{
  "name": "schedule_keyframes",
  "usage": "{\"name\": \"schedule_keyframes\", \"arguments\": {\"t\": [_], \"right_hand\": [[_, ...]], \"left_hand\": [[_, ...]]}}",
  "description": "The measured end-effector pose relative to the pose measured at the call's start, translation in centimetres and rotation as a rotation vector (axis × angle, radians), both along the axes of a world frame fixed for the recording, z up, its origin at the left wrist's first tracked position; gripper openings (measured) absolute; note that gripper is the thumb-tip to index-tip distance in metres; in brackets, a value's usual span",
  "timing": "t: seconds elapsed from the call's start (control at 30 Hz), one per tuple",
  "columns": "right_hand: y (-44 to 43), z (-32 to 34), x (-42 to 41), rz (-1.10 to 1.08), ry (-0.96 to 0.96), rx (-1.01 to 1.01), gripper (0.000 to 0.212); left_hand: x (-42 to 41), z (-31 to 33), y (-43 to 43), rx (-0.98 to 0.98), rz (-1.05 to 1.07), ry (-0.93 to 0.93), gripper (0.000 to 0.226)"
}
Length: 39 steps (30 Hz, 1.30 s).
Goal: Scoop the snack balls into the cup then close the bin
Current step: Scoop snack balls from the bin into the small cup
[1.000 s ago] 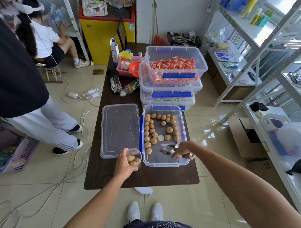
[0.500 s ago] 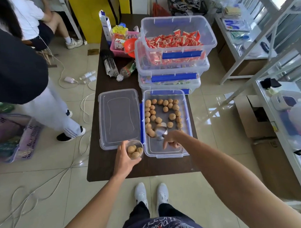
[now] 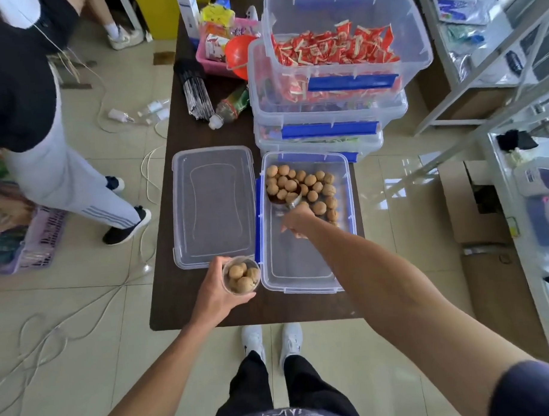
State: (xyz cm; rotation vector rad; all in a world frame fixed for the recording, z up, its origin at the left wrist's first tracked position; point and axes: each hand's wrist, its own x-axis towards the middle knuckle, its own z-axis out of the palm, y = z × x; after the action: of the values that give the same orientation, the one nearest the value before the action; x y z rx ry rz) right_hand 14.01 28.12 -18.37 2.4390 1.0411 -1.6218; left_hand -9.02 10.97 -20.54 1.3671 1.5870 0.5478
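Gripping a scoop [image 3: 286, 198] among snack balls [image 3: 316, 183], right hand [image 3: 297, 221] works mid-bin [image 3: 350, 205]; left hand [image 3: 215, 295] fingers wrap the cup [image 3: 241, 276].

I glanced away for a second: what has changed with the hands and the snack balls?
The right hand pushed the scoop from the bin's near end into the snack balls, bunching them farther back. The left hand still holds the cup; the lid stayed put.
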Motion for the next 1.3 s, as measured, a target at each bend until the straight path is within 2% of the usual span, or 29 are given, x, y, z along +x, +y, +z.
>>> {"name": "schedule_keyframes", "arguments": {"t": [0.2, 0.33, 0.47, 0.77, 0.87, 1.0, 1.3], "right_hand": [[0.8, -1.8, 0.4, -0.053, -0.028, 0.110, 0.033], [-0.4, -2.4, 0.3, -0.039, -0.149, 0.118, 0.038], [-1.7, -3.2, 0.7, -0.025, -0.173, 0.198, 0.043], [-5.1, -2.5, 3.0, -0.052, -0.102, 0.351, 0.011], [-6.0, -1.7, 4.1, -0.023, -0.116, 0.374, 0.023], [-6.7, -0.2, 5.7, 0.114, -0.134, 0.385, 0.010], [-7.8, 4.5, 7.6, 0.570, -0.098, 0.250, 0.025]], "left_hand": [[-0.2, 0.0, 0.1, -0.013, -0.024, 0.005, 0.087], [-0.1, 0.4, 0.1, -0.032, -0.042, 0.008, 0.086], [-0.1, 0.4, 0.0, -0.058, -0.060, 0.007, 0.084], [-0.2, -0.1, -0.3, -0.118, -0.038, 0.004, 0.085], [-0.2, 0.0, -0.4, -0.149, -0.015, -0.014, 0.088], [0.0, 0.3, -0.7, -0.168, 0.014, -0.022, 0.091], [1.6, 1.4, -1.8, -0.251, 0.175, -0.024, 0.096]]}}
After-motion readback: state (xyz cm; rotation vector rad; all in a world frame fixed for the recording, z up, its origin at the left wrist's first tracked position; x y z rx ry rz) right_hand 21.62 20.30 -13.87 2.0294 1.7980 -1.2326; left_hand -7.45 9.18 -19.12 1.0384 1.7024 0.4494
